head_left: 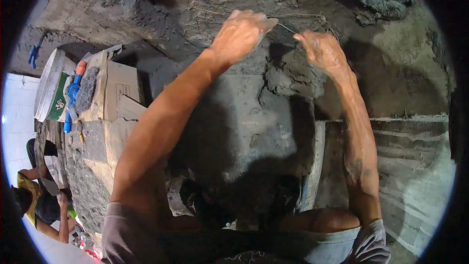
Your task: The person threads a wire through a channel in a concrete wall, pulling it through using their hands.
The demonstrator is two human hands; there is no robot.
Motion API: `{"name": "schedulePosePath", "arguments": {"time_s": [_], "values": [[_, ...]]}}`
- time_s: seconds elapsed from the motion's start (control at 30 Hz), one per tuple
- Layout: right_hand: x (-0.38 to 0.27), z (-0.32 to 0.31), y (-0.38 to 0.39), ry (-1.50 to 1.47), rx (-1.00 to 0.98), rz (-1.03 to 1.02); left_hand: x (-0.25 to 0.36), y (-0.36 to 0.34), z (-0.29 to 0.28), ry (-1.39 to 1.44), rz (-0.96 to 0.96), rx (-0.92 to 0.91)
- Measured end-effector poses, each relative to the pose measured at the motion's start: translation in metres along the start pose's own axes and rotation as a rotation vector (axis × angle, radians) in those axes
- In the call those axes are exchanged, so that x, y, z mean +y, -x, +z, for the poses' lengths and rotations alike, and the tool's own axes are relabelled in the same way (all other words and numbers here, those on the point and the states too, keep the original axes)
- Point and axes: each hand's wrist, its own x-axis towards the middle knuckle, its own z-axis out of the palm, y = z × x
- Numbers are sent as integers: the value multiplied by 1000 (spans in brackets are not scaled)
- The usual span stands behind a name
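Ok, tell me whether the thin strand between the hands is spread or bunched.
Spread: the thin strand spans the gap from the left hand to the right hand, nearly straight. How tight it is, I cannot tell.

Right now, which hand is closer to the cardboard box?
Left. The left hand is above and right of the cardboard box in the picture; the right hand is farther right, past the left hand.
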Motion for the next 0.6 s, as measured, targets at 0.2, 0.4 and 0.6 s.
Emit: {"name": "schedulePosePath", "arguments": {"time_s": [0.2, 0.4, 0.6], "values": [[7, -28, -35, 18, -83, -196, -6, 13, -2, 36, 11, 15], [-9, -31, -15, -172, -78, 201, 0, -11, -21, 33, -63, -69], [-7, -24, -32, -133, -27, 322, -79, 33, -57, -253, -16, 77]]}}
